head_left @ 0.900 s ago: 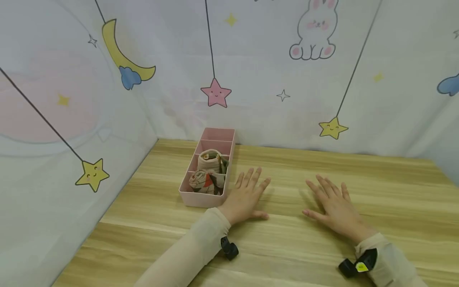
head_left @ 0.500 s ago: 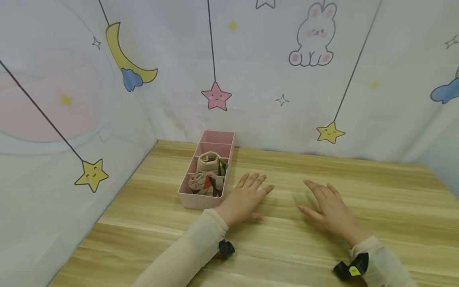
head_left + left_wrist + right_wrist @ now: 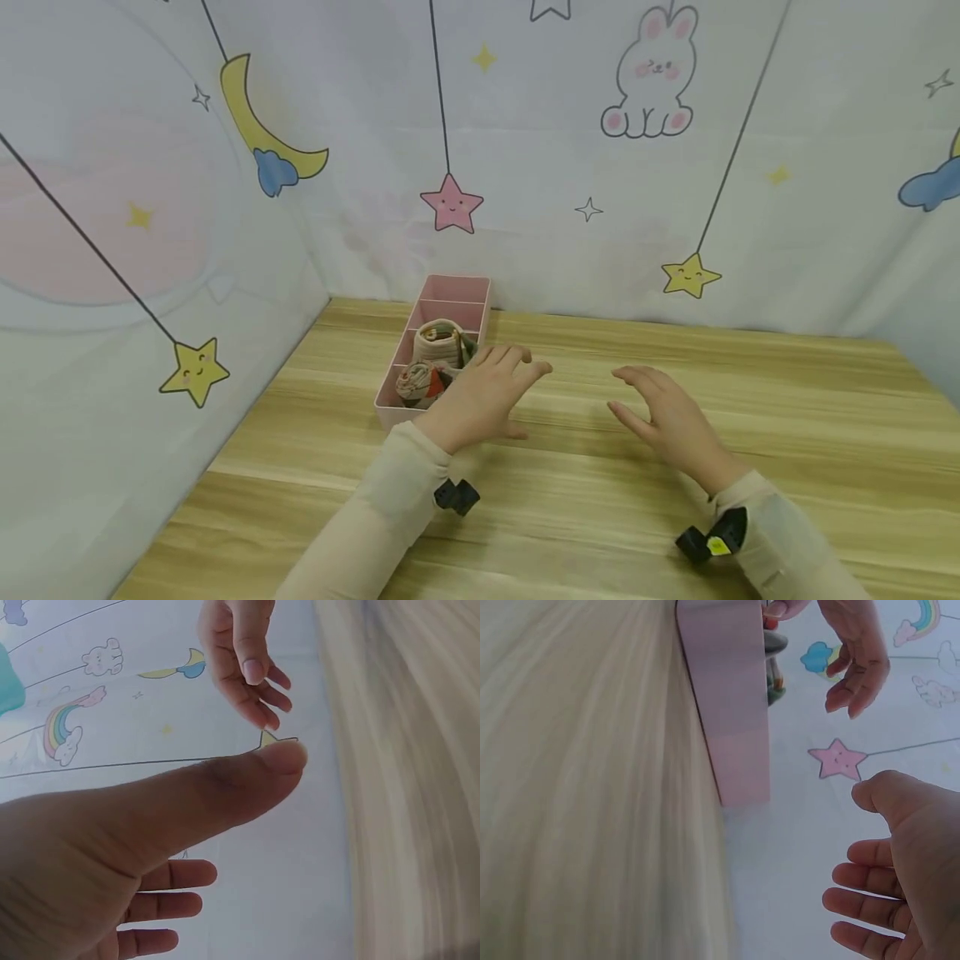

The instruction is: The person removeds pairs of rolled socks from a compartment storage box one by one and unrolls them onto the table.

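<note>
A long pink divided box point(image 3: 390, 398) stands on the wooden table, left of centre in the head view. Its nearer compartments hold a beige rolled cloth item point(image 3: 441, 343) and a patterned rolled cloth item with red patches point(image 3: 417, 382). My left hand point(image 3: 480, 396) is raised beside the box and overlaps its right side in this view, fingers loosely bent, holding nothing. My right hand point(image 3: 675, 421) hovers over the table to the right, thumb apart from the fingers, also holding nothing. In the right wrist view, the pink box's side wall shows beyond the right hand point(image 3: 922, 862).
The wooden table point(image 3: 570, 517) meets a white curtain point(image 3: 540, 258) printed with stars, a moon and a rabbit at the back and left. Small black cameras sit on both wrists, such as the left wrist camera point(image 3: 457, 497).
Both hands have lifted from lying flat, fingers spread, on the table. The left has shifted left over the box's edge; the right has moved slightly left. The fingers are more bent now.
</note>
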Demonstrator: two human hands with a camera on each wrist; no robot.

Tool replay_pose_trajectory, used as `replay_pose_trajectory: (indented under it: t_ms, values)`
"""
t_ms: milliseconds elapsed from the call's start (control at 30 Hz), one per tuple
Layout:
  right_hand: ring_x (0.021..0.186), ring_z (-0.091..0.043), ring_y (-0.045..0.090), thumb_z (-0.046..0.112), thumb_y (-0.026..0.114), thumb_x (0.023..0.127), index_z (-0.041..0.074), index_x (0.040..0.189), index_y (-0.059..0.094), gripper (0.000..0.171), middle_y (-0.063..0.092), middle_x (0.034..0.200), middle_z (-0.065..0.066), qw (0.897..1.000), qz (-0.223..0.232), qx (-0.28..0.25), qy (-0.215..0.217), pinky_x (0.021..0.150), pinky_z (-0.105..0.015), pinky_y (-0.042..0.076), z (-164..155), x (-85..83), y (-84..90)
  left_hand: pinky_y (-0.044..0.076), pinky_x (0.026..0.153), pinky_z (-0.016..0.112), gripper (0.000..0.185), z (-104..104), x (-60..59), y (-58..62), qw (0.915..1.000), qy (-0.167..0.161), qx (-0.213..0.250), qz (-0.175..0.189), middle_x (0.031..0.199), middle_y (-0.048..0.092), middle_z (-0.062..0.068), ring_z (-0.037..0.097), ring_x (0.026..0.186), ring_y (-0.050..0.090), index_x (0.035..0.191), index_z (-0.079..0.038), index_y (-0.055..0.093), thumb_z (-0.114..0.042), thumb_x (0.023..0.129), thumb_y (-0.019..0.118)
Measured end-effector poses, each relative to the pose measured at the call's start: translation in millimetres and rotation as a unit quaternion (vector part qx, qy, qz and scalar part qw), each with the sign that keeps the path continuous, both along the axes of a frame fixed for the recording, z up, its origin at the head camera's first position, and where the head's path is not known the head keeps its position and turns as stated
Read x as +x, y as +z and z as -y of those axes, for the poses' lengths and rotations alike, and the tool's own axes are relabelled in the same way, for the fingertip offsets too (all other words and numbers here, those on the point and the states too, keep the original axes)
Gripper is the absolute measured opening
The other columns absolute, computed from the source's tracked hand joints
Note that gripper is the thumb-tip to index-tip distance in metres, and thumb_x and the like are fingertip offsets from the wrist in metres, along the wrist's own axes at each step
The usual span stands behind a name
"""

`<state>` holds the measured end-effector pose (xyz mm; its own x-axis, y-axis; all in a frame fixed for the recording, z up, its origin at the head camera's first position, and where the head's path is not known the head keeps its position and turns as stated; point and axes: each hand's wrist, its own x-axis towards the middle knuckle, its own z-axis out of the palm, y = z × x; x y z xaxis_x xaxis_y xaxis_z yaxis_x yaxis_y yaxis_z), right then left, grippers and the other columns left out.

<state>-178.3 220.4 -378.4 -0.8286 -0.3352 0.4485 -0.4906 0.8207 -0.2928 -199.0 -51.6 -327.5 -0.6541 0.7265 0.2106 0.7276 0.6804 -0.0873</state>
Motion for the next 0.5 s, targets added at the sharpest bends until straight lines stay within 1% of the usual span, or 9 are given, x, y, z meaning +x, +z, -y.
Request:
replay_pose_trajectory:
  t_ms: [133,233,300,400,500]
  values:
    - [0.115,-0.037,0.057,0.023,0.065,0.091,0.001,0.126,0.058,0.042,0.061,0.122,-0.019,1.0,0.005,-0.004,0.0,0.094,-0.054,0.046,10,-2.9,6.6,0.033,0.11,0.042,0.086,11,1.4,11.9,0.9994,0.019,0.013,0.026,0.125,0.05,0.007,0.025,0.122,0.045,0.138,-0.017,0.044,-0.048,0.068,0.084]
    - [0.11,-0.034,0.059,0.022,0.064,0.091,0.002,0.126,0.058,0.04,0.063,0.117,-0.017,1.0,0.005,-0.011,0.006,0.091,-0.052,0.048,17,-6.0,11.4,0.032,0.11,0.044,0.092,21,1.8,19.2,0.998,0.042,0.024,0.041,0.123,0.051,0.009,0.027,0.121,0.045,0.139,-0.013,0.044,-0.046,0.064,0.086]
    - [0.106,-0.032,0.061,0.022,0.064,0.092,0.002,0.126,0.059,0.04,0.064,0.115,-0.016,1.0,0.006,-0.014,0.013,0.088,-0.051,0.049,22,-8.8,14.3,0.032,0.109,0.045,0.093,29,1.4,22.7,0.9967,0.062,0.026,0.046,0.121,0.051,0.01,0.029,0.119,0.045,0.138,-0.011,0.045,-0.047,0.063,0.087]
    - [0.102,-0.03,0.062,0.023,0.064,0.092,0.003,0.125,0.059,0.039,0.065,0.113,-0.014,1.0,0.005,-0.018,0.022,0.085,-0.049,0.051,30,-13.4,17.7,0.031,0.109,0.047,0.092,41,-0.5,26.6,0.9946,0.086,0.025,0.051,0.122,0.051,0.012,0.031,0.121,0.044,0.134,-0.009,0.048,-0.048,0.061,0.087]
    - [0.101,-0.029,0.062,0.024,0.063,0.092,0.003,0.125,0.06,0.039,0.066,0.113,-0.013,0.999,0.011,-0.027,0.032,0.084,-0.048,0.051,39,-15.8,21.8,0.029,0.111,0.05,0.088,53,-2.4,29.3,0.9916,0.102,0.032,0.073,0.126,0.05,0.015,0.034,0.125,0.042,0.129,-0.007,0.05,-0.046,0.06,0.088]
